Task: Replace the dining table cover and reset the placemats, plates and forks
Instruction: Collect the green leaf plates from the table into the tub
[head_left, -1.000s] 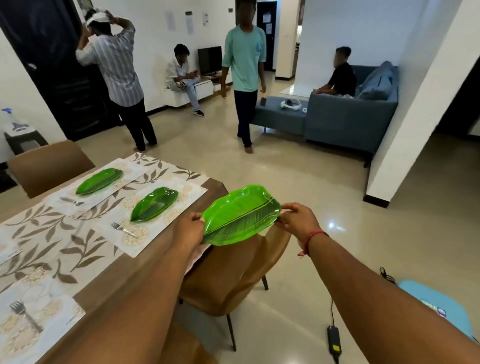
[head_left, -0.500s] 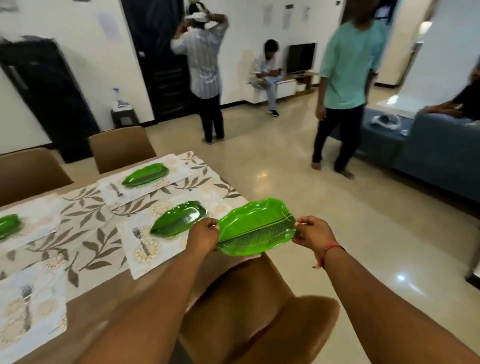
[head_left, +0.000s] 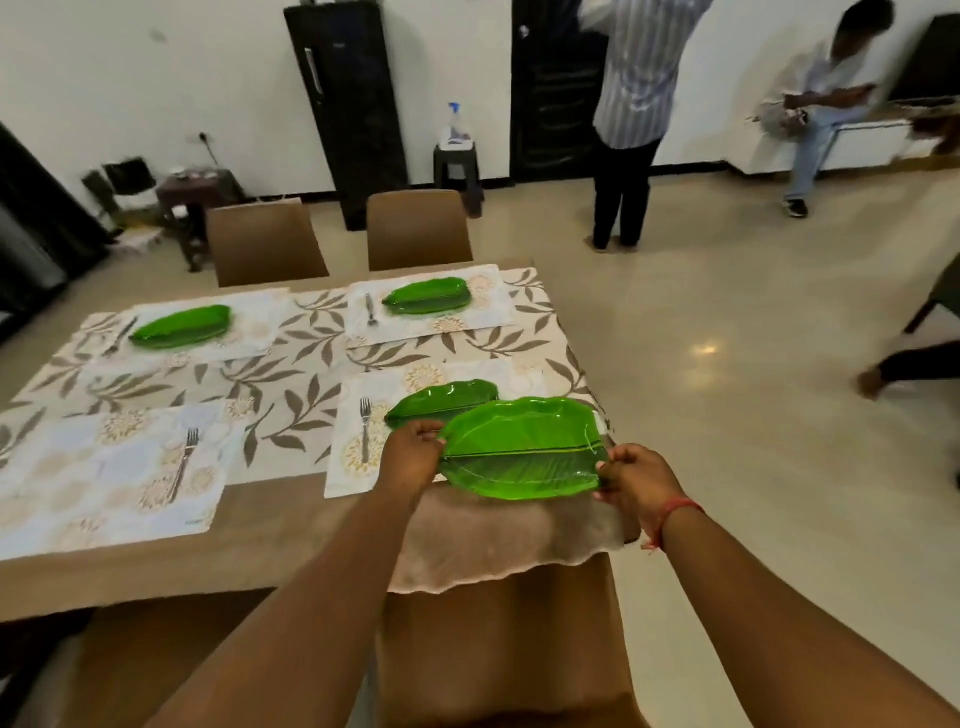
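I hold a green leaf-shaped plate (head_left: 522, 449) over the table's near right corner, my left hand (head_left: 413, 454) gripping its left end and my right hand (head_left: 636, 480) its right end. Just behind it another green plate (head_left: 441, 402) lies on a placemat (head_left: 358, 457) with a fork (head_left: 365, 428). The leaf-patterned table cover (head_left: 301, 374) carries two more set placemats with plates (head_left: 428, 296) (head_left: 182, 325) at the far side. A near left placemat (head_left: 104, 467) holds only a fork (head_left: 184, 460).
Brown chairs stand at the far side (head_left: 418, 228) (head_left: 265, 241) and right under my arms (head_left: 498, 639). A beige cloth (head_left: 483, 545) hangs over the near table edge. People stand and sit at the back right; a black cabinet (head_left: 345, 98) is by the wall.
My view has swung left from the room onto the table. The plate, held in both hands throughout, now hovers over the near right placemat beside the plate lying there.
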